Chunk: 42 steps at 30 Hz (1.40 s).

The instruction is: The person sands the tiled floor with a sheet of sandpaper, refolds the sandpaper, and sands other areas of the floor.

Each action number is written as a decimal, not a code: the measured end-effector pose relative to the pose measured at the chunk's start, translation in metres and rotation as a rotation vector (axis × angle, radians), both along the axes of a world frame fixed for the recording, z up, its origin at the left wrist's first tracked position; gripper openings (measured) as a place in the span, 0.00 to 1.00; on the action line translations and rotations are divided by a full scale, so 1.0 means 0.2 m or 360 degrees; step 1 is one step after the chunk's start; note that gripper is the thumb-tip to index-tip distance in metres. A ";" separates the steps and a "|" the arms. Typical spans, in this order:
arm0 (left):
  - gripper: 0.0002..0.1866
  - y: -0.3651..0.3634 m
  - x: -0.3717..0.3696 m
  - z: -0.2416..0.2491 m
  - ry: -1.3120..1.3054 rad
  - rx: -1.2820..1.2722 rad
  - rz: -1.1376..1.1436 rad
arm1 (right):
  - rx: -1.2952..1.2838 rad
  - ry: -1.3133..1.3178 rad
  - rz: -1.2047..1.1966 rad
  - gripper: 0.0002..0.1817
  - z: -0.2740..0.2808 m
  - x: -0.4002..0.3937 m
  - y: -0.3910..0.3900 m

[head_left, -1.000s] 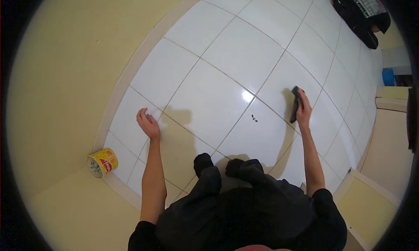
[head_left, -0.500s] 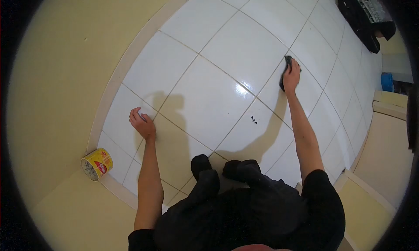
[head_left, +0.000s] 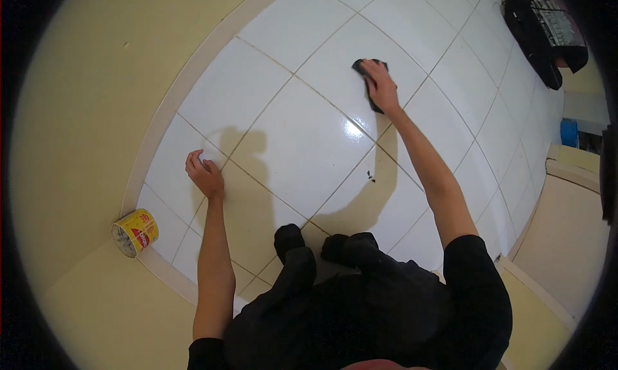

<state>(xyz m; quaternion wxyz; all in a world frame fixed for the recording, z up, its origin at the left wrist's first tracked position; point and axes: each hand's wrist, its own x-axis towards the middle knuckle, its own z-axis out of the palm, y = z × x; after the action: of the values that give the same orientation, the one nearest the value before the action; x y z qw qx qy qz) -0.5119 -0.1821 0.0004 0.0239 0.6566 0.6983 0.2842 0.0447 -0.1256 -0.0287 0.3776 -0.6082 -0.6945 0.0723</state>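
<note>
Tiled floor (head_left: 328,42) fairly bright; white glare (head_left: 353,128) nr its ctr, lt source out of frame. Body shadow (head_left: 248,190), soft-edged, twd floor's L edge; thinner arm shadow (head_left: 381,183) R of ctr. Held black item (head_left: 376,105) & trousers (head_left: 393,305) v. dark, little detail. Wide lens: grout lines (head_left: 335,107) bow, esp. twd floor's R edge; vignetting blackens pic corners.

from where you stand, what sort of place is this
Probably a room in a home: glossy white tiled floor, plain pale yellow wall, and a yellow cylindrical tub with a red label.
</note>
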 end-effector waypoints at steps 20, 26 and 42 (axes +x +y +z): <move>0.18 -0.03 -0.01 -0.03 -0.0052 0.0097 -0.0080 | -0.0709 0.0883 0.0564 0.27 0.40 -0.49 -0.69; 0.18 -0.03 -0.01 -0.02 -0.0092 0.0082 -0.0057 | -0.0635 0.0889 -0.0028 0.24 0.57 -0.09 -0.94; 0.18 -0.01 -0.01 -0.03 -0.0017 -0.0037 0.0034 | -0.0105 -0.0138 -0.1025 0.21 0.01 0.20 -0.57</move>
<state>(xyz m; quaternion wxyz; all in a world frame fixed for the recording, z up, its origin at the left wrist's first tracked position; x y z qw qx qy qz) -0.5147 -0.1835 -0.0058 0.0322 0.6473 0.7083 0.2798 0.0852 -0.2400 -0.0270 0.3314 -0.8110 -0.4791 -0.0544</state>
